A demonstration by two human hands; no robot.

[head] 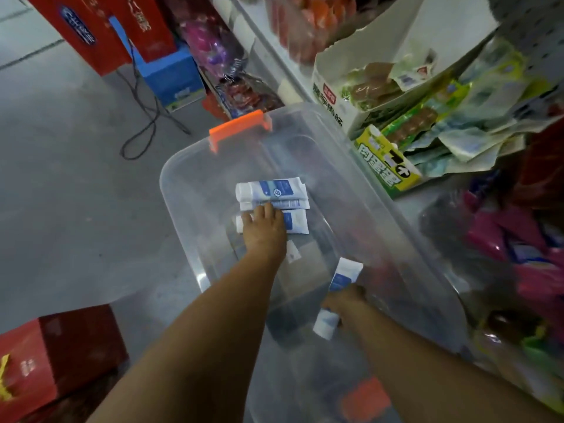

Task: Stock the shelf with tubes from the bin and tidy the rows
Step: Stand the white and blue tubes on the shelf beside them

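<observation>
One stocked shelf [427, 203] along the right; just beside it, clear bin [189, 166] on the floor. Near the bin's far end, three white-and-blue tubes [271, 190] side by side on the bottom. Left hand [264, 230] resting on the nearest one; grip not possible to tell. Right hand [345, 300] closed around another tube [343, 274], near the bin's right wall.

Clear bin [167, 190], white-and-blue tubes [270, 188] lying flat side by side on its floor, 1 tube [345, 274] tilted, nearer

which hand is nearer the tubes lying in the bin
Left. The left hand rests on those tubes; the right hand holds another tube, apart, nearer the person.
</observation>
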